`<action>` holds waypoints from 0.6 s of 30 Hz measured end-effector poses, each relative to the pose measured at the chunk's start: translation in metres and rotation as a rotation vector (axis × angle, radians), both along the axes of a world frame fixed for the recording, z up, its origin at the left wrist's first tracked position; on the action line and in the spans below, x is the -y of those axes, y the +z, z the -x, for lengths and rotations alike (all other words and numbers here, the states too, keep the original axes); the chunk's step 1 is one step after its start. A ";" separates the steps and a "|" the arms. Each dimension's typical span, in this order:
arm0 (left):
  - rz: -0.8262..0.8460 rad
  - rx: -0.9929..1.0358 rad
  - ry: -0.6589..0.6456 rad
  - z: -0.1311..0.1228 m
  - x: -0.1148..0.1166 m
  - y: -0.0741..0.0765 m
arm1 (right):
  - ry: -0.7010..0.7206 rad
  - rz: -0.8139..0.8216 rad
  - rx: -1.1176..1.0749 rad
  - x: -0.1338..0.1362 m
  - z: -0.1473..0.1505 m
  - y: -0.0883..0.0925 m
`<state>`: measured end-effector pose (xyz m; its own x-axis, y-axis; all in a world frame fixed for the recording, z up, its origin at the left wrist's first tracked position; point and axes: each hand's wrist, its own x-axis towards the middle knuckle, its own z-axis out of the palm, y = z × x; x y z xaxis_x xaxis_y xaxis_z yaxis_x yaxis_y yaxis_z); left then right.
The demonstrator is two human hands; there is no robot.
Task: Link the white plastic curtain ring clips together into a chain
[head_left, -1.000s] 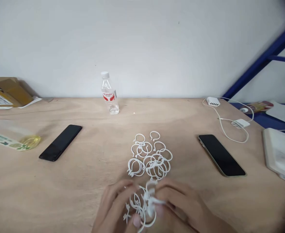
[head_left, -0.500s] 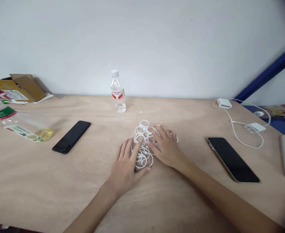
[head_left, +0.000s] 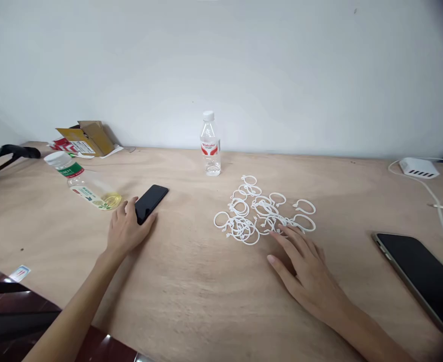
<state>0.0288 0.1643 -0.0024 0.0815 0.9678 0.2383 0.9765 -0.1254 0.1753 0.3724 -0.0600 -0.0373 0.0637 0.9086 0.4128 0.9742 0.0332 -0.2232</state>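
Many rings (head_left: 263, 213) touch the right hand (head_left: 306, 269), fingers (head_left: 288, 237) spread (left hand (head_left: 126, 230), likewise, on phone (head_left: 152, 200)).

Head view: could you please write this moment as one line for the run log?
left hand: on black phone's near end | right hand: flat on table, beside white rings | water bottle: upright behind

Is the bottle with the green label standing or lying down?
Lying down: the green-label bottle rests lengthwise on the table, white cap pointing left, yellow liquid pooled at its base end.
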 end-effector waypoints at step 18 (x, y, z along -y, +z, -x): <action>0.111 0.254 -0.961 -0.130 0.061 -0.003 | 0.038 -0.028 -0.080 -0.032 0.034 0.021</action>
